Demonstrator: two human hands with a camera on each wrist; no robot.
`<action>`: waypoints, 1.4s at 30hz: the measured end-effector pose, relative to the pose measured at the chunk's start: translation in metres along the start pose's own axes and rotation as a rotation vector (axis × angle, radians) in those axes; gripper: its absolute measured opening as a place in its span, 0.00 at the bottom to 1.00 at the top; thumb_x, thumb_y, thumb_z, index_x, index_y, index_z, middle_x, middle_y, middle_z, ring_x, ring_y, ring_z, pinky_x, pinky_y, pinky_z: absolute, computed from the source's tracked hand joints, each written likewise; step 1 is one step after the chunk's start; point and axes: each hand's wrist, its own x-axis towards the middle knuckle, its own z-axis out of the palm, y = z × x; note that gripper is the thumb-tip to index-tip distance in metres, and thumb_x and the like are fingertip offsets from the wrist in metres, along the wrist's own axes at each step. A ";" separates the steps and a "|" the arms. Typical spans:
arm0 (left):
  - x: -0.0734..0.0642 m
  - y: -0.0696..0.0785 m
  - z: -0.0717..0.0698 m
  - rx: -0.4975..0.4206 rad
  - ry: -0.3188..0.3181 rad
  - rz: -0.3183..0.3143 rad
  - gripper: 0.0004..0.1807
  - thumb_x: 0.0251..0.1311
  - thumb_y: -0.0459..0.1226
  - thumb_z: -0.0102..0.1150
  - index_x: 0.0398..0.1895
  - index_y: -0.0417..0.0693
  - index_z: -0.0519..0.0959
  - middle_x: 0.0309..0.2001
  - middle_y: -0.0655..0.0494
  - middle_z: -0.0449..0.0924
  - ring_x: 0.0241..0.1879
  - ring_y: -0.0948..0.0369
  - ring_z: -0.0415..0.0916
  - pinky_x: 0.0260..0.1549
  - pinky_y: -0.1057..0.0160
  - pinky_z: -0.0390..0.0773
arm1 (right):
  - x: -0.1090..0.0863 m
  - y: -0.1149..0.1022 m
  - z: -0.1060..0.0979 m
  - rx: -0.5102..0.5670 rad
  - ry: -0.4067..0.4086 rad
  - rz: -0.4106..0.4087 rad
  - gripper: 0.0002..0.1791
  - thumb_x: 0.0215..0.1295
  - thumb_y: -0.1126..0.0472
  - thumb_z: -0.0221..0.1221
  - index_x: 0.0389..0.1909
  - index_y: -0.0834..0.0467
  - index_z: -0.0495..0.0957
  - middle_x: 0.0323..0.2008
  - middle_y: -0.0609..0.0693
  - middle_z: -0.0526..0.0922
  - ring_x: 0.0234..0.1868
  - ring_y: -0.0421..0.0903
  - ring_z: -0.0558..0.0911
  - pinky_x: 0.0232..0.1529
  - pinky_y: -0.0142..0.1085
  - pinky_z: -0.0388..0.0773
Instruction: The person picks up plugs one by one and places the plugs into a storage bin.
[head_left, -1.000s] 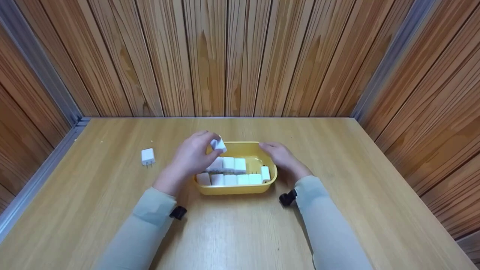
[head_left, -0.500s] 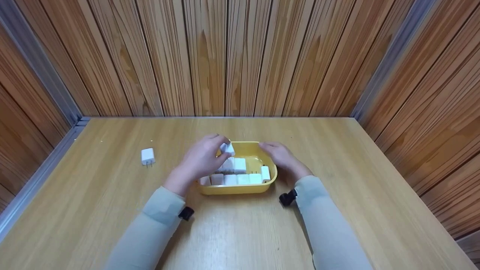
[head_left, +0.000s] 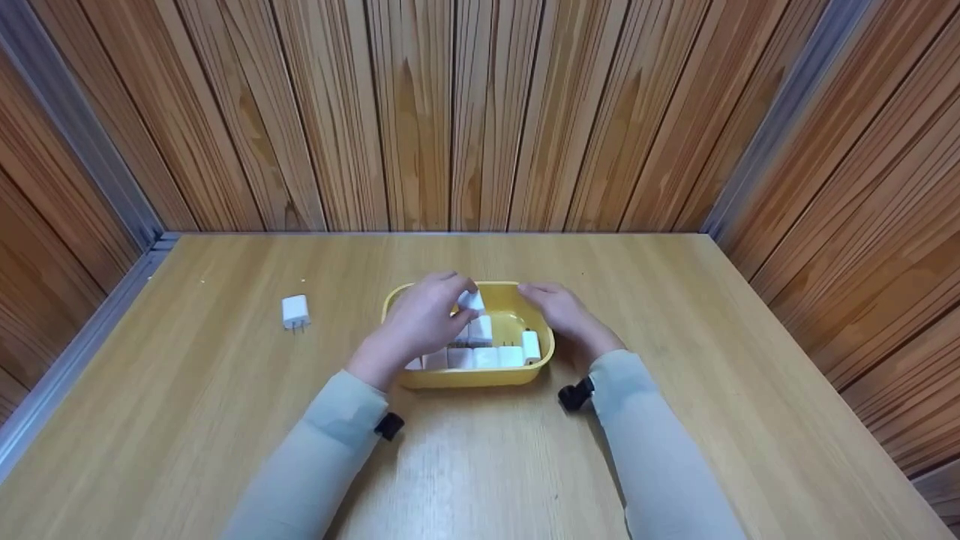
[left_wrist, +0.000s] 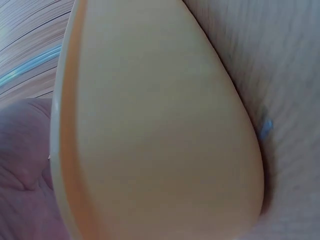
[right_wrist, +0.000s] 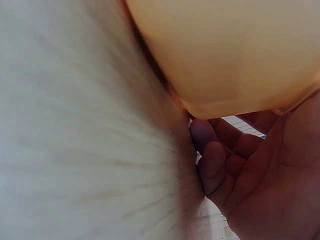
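My left hand (head_left: 426, 311) reaches over the yellow plastic basin (head_left: 469, 379) and pinches a white charger plug (head_left: 472, 301) between thumb and fingers. That charger is just behind a back-row charger (head_left: 481, 330). A front row of white chargers (head_left: 486, 358) lines the basin's near side, prongs pointing away; a separate charger (head_left: 531, 346) sits at its right end. My right hand (head_left: 561, 311) holds the basin's right end at the rim, and its curled lower fingers (right_wrist: 212, 165) show below the basin wall in the right wrist view. My left hand covers the basin's left part.
One loose white charger (head_left: 295, 310) lies on the wooden table (head_left: 480, 472) left of the basin, prongs toward me. Wood-panelled walls (head_left: 480, 112) enclose the table's back and sides. Inside the basin, bare floor (head_left: 508, 326) shows at the right of the back row.
My left hand has moved right and slightly down with the pinched charger, from the basin's left back corner toward the right end of the back row. My right hand and the basin have stayed put.
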 end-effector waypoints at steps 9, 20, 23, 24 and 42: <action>0.005 0.006 0.009 0.004 -0.041 -0.031 0.18 0.76 0.41 0.72 0.63 0.45 0.85 0.55 0.51 0.86 0.56 0.52 0.84 0.58 0.50 0.85 | 0.001 -0.001 -0.001 -0.026 -0.008 0.010 0.42 0.82 0.32 0.56 0.84 0.56 0.68 0.80 0.53 0.72 0.82 0.54 0.68 0.84 0.52 0.58; 0.012 0.014 0.017 0.018 -0.080 -0.010 0.17 0.76 0.40 0.72 0.62 0.44 0.85 0.54 0.51 0.86 0.53 0.53 0.84 0.57 0.51 0.85 | 0.001 -0.001 -0.001 -0.067 -0.010 -0.006 0.41 0.83 0.32 0.55 0.83 0.55 0.70 0.80 0.54 0.72 0.82 0.55 0.68 0.84 0.54 0.57; 0.013 0.017 0.019 0.021 -0.092 -0.025 0.18 0.76 0.40 0.72 0.63 0.44 0.85 0.54 0.51 0.86 0.54 0.53 0.83 0.58 0.50 0.84 | 0.001 -0.001 -0.001 -0.077 -0.014 -0.049 0.39 0.84 0.34 0.54 0.81 0.58 0.72 0.77 0.56 0.76 0.79 0.56 0.72 0.83 0.54 0.60; 0.014 0.018 0.020 0.022 -0.096 -0.030 0.18 0.76 0.40 0.72 0.63 0.44 0.85 0.54 0.51 0.86 0.54 0.53 0.83 0.59 0.50 0.84 | 0.002 -0.001 -0.001 -0.083 -0.014 -0.070 0.38 0.85 0.35 0.54 0.80 0.59 0.73 0.75 0.57 0.78 0.77 0.56 0.74 0.82 0.53 0.63; 0.022 0.028 0.036 0.045 -0.149 -0.025 0.19 0.76 0.40 0.72 0.65 0.46 0.85 0.54 0.53 0.86 0.53 0.55 0.82 0.59 0.51 0.84 | 0.002 0.000 -0.005 -0.086 -0.027 -0.069 0.35 0.85 0.34 0.53 0.76 0.56 0.78 0.74 0.53 0.79 0.79 0.54 0.72 0.84 0.54 0.57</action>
